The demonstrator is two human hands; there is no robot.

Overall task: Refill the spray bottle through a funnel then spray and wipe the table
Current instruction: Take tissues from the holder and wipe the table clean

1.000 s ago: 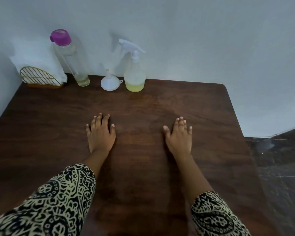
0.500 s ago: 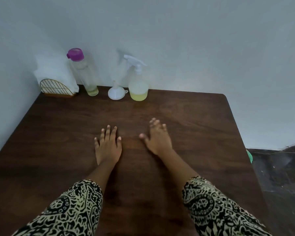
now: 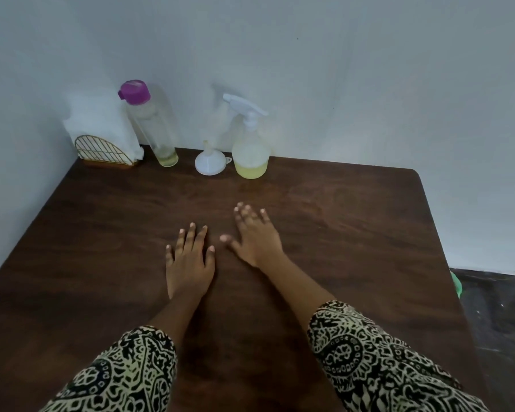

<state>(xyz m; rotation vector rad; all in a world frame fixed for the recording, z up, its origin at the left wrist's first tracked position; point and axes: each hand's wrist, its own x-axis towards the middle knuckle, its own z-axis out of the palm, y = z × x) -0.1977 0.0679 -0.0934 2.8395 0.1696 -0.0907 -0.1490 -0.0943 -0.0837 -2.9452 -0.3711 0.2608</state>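
Along the far edge of the dark wooden table (image 3: 354, 221), against the wall, four items stand in a row. Nearest the far left corner is a gold wire napkin holder (image 3: 101, 151) with white tissues; just beside it, a tall clear bottle (image 3: 152, 126) with a purple cap and a little pale liquid at the bottom; then a small white funnel (image 3: 210, 163), set mouth down with its spout upward; and just beside that, the spray bottle (image 3: 250, 147), upright, white trigger head on, with yellow liquid low in its body.

Near the middle of the table, the left hand (image 3: 189, 263) lies flat, palm down, fingers (image 3: 191, 237) apart and holding nothing. The right hand (image 3: 254, 233) is slightly farther along, fingers (image 3: 244, 211) spread and empty, pointing toward the spray bottle; whether it touches the table cannot be told. Both hands are well apart from the row, the spray bottle lying beyond the right fingertips. Patterned black-and-cream sleeves (image 3: 369, 361) cover both forearms.
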